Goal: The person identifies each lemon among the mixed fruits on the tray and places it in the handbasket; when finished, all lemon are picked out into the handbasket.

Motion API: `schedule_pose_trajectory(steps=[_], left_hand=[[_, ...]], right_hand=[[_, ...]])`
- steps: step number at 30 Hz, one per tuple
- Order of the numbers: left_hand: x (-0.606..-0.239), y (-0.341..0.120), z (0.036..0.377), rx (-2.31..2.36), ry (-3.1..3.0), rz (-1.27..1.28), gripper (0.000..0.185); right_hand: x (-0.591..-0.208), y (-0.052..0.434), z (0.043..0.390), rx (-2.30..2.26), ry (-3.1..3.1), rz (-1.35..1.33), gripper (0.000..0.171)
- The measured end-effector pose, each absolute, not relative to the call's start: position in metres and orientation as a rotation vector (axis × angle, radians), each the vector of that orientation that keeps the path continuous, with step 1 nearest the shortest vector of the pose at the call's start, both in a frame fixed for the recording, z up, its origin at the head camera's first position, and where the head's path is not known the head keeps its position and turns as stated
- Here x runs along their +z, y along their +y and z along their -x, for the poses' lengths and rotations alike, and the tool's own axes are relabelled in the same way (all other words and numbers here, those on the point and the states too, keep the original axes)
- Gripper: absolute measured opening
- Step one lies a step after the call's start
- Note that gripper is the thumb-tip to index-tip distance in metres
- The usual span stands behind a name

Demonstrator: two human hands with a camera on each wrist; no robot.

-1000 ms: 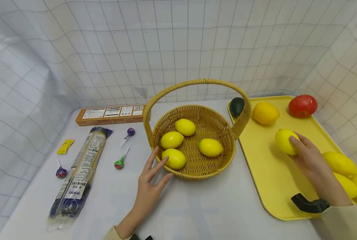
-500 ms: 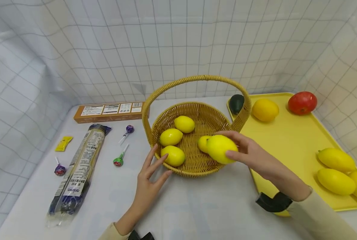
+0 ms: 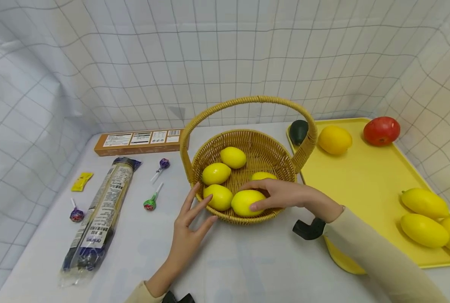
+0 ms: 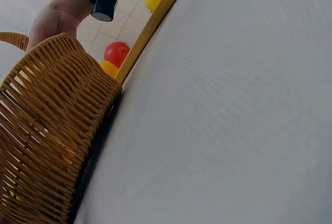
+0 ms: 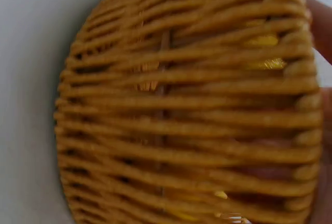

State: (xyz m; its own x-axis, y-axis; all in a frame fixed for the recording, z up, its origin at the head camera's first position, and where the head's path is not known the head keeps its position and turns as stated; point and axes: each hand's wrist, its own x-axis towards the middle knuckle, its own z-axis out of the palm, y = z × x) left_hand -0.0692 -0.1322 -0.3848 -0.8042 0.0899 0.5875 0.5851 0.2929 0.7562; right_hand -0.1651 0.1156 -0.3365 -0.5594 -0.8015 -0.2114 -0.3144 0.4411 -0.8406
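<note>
White counter (image 3: 247, 265) holds a wicker basket (image 3: 270, 147). Right hand (image 3: 285, 195) curls round a lemon (image 3: 246, 202) inside, lying sideways. Left hand (image 3: 189, 229), fingers straight, touches the rim.

Open way into the basket (image 3: 285, 162) beneath its arching handle (image 3: 247, 101); four lemons inside.

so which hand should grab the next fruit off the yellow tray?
Right, probably. The right hand sits on the tray side and only needs to release the lemon in the basket. The left hand is at the basket's far rim, away from the tray.
</note>
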Motion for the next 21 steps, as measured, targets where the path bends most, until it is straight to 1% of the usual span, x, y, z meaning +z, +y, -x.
schedule_pose_trajectory(steps=[7,9,12,14,16,21], left_hand=[[-0.385,-0.133,0.069,-1.532,-2.128,0.611,0.047],[-0.385,-0.132,0.069,-1.535,-2.128,0.612,0.047],[-0.386,-0.132,0.069,-1.540,-2.127,0.612,0.047],[-0.385,-0.131,0.069,-1.546,-2.130,0.609,0.046],[-0.385,-0.131,0.069,-1.546,-2.132,0.609,0.046],[-0.386,-0.133,0.071,-1.540,-2.125,0.613,0.045]], right_hand=[[-0.342,0.111,0.167,-0.862,2.184,1.071,0.052],[-0.344,0.112,0.165,-0.908,2.266,1.082,0.046],[-0.345,0.119,0.158,-1.143,2.392,1.048,0.035],[-0.343,0.131,0.151,-1.322,2.475,0.991,0.029],[-0.340,0.149,0.143,-1.452,2.540,0.942,0.027],[-0.332,0.214,0.117,-1.648,2.661,0.817,0.026]])
